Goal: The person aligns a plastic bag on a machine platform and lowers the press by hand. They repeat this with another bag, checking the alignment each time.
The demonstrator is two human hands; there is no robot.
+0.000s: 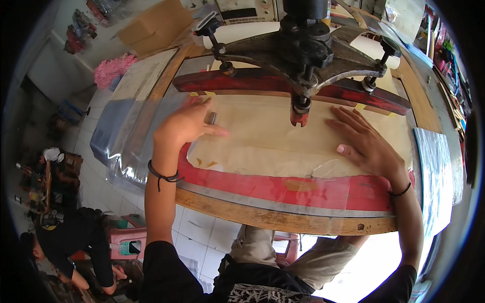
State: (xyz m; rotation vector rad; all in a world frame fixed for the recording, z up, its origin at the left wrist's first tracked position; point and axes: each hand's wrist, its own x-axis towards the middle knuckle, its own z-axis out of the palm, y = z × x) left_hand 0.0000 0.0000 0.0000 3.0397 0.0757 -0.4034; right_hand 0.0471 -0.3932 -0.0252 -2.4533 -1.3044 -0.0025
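Observation:
A tan sheet (262, 146) lies over a red sheet (242, 184) on the wood-edged table in front of me. My left hand (187, 121) rests on the tan sheet's left end, thumb spread from the fingers, some fingertips hard to see. Beside that thumb is a small dark metallic piece (212, 118). My right hand (361, 139) presses flat on the right part, fingers stretched toward the long dark-red bar (242, 81). Neither hand grips anything. Small yellow tabs (359, 106) sit along the sheet's far edge, just below the bar.
A black metal machine head (303, 55) with knobs hangs over the table's middle, its red forked tip (299, 117) above the sheet. Clear plastic sheets (118, 136) lie left, a shiny plastic-covered stack (433, 171) right. A cardboard box (156, 25) stands behind. A person (70, 242) crouches lower left.

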